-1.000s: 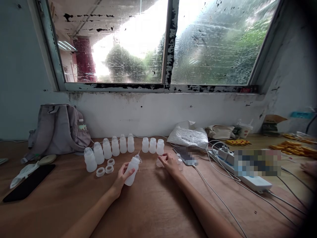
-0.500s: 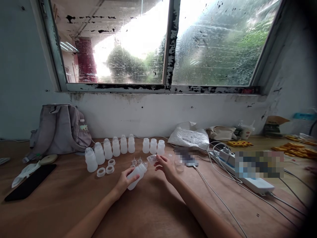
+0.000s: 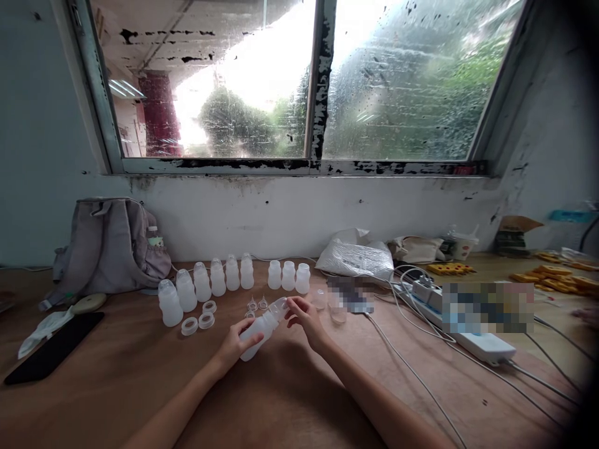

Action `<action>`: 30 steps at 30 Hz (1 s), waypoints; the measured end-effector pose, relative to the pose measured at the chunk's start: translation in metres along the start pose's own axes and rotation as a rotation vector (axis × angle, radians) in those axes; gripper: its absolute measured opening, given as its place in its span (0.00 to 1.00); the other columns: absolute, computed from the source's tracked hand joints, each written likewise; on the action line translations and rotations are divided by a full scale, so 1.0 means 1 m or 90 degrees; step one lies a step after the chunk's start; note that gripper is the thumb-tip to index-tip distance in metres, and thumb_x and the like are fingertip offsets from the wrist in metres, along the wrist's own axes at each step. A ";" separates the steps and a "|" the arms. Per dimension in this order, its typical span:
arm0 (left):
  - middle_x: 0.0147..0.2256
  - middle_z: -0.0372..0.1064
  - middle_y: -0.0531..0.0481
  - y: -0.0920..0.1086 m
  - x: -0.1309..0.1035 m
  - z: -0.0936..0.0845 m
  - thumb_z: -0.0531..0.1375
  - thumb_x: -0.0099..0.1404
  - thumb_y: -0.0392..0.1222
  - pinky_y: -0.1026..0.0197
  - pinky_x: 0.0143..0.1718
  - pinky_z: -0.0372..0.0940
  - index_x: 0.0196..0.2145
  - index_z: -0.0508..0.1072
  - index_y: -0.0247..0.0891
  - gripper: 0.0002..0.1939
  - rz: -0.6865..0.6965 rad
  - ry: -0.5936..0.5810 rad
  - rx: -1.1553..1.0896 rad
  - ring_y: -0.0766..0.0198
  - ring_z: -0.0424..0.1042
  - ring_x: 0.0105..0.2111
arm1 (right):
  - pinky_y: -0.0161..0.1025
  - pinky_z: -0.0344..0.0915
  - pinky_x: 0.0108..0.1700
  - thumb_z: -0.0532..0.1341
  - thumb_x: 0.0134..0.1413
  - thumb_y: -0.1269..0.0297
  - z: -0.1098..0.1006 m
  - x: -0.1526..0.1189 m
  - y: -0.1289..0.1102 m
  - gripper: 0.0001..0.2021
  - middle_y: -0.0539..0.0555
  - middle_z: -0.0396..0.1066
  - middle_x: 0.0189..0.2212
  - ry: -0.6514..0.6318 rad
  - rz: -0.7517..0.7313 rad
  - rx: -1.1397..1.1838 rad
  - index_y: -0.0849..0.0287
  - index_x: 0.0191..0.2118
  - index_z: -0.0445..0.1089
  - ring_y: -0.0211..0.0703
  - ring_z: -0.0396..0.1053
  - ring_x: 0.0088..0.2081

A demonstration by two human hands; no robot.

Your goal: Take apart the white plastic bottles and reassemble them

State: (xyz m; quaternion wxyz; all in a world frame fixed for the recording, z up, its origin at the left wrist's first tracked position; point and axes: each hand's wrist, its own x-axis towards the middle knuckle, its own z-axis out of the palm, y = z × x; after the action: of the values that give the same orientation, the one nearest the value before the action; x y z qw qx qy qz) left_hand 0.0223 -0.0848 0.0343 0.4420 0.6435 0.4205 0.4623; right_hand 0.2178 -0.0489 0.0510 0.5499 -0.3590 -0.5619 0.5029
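Note:
A frosted white bottle [image 3: 259,335] tilts up to the right, with my left hand [image 3: 235,344] wrapped round its body. At the bottle's top, my right hand [image 3: 304,318] pinches a clear cap [image 3: 279,306], which sits over the tip. Behind the hands lie small clear nipples [image 3: 262,304]. Left of them are several white rings [image 3: 189,325]. A row of capped bottles [image 3: 186,292] stands at the back left, and three bottles without caps [image 3: 289,277] stand further right. Clear caps [image 3: 320,299] lie right of my right hand.
A grey backpack [image 3: 112,249] and a black flat case [image 3: 56,349] are at the left. A silver plastic package [image 3: 356,259] lies against the wall. To the right are a blurred phone [image 3: 360,304], a white power strip [image 3: 486,347] with cables, and yellow parts [image 3: 552,279].
My right hand has moved slightly left with the clear cap, which is now over the bottle's tip instead of apart from it. The view has shifted slightly.

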 end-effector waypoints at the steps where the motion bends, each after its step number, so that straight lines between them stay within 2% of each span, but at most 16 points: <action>1: 0.36 0.70 0.46 -0.001 0.000 0.000 0.61 0.49 0.48 0.60 0.39 0.60 0.40 0.71 0.34 0.22 0.001 0.001 -0.001 0.54 0.66 0.38 | 0.33 0.61 0.22 0.58 0.43 0.51 0.001 0.000 0.001 0.17 0.53 0.65 0.26 -0.009 -0.003 -0.004 0.62 0.31 0.68 0.37 0.63 0.25; 10: 0.36 0.70 0.45 0.001 -0.001 -0.001 0.59 0.51 0.49 0.60 0.38 0.60 0.40 0.70 0.34 0.21 0.005 -0.013 0.014 0.54 0.66 0.38 | 0.32 0.61 0.21 0.57 0.45 0.51 0.008 -0.006 0.008 0.16 0.50 0.63 0.23 -0.035 0.010 -0.013 0.62 0.29 0.65 0.36 0.63 0.23; 17: 0.37 0.69 0.44 -0.004 0.000 0.001 0.60 0.50 0.48 0.57 0.40 0.59 0.39 0.72 0.39 0.18 0.060 0.018 0.068 0.51 0.66 0.38 | 0.34 0.63 0.23 0.58 0.43 0.50 0.011 -0.007 0.012 0.17 0.49 0.62 0.21 -0.035 0.044 0.036 0.62 0.26 0.63 0.35 0.63 0.22; 30: 0.35 0.68 0.45 -0.004 0.002 -0.002 0.58 0.52 0.48 0.59 0.38 0.59 0.39 0.72 0.37 0.18 0.081 0.003 0.101 0.54 0.66 0.36 | 0.40 0.65 0.30 0.59 0.42 0.51 0.010 -0.002 0.018 0.15 0.48 0.62 0.21 -0.054 0.062 0.064 0.60 0.23 0.61 0.38 0.65 0.24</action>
State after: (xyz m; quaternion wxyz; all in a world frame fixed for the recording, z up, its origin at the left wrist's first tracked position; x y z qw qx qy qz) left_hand 0.0199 -0.0817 0.0314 0.3583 0.7010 0.4150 0.4561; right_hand 0.2060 -0.0485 0.0342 0.5179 -0.3359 -0.5408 0.5713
